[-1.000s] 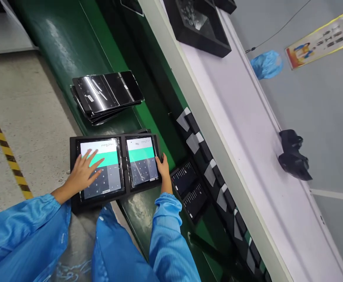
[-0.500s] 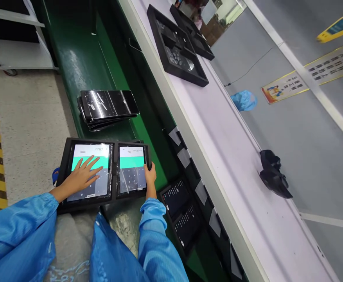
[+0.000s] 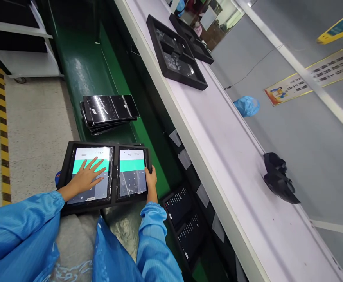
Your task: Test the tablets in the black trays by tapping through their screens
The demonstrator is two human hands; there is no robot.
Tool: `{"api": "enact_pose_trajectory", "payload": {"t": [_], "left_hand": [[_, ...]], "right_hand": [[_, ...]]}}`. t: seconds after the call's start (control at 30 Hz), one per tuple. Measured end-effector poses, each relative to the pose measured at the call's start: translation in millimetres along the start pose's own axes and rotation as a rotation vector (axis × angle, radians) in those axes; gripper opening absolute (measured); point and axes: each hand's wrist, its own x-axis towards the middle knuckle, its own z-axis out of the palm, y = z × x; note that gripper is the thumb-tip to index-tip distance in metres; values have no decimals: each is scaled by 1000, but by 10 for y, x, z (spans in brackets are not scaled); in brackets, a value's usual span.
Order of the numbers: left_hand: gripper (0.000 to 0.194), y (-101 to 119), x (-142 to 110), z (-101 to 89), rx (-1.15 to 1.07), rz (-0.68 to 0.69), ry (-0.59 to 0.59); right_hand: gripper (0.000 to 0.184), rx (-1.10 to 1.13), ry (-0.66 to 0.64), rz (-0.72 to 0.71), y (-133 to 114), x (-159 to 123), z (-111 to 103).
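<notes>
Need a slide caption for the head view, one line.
Head view: left hand spread over the larger keypad screen, right hand clasping the black frame beside the smaller keypad screen.

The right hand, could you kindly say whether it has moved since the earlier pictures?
No: the right hand holds its spot on the black frame; only the view shifted.

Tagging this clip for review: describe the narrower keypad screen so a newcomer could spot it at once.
Follow the long diagonal white bench down to the green ledge below it. There, a black frame holds two keypad screens side by side. Yours is the narrower screen on the right, with the right hand at its edge; the left hand lies on the wider screen.
</notes>
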Motion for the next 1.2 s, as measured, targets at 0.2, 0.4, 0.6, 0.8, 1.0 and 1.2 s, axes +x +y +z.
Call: {"api": "enact_pose_trajectory", "payload": {"t": [0.2,0.4,0.6,0.8,1.0,1.2], "left_hand": [[57,34,-95,-104,-59,-4,99],[50,41,-211,-53,-98,45,88],[46,51,-212,-14,-80,86,67],[42,91,-172,50,-68,70,23],[47,137,-177,0,-136,39,45],[52,100,-216,-89,-227,-105,151]], "right_hand": [[57,144,5,-25,129,26,-9],[58,253,-14,-85,160,-12,-31],[67,243,-34,-88,173,1,-45],[71,230,-47,-88,175,0,-44],[70,265,-58,-83,160,-8,-56],[64,312,-39,-62,171,15,-37]]}}
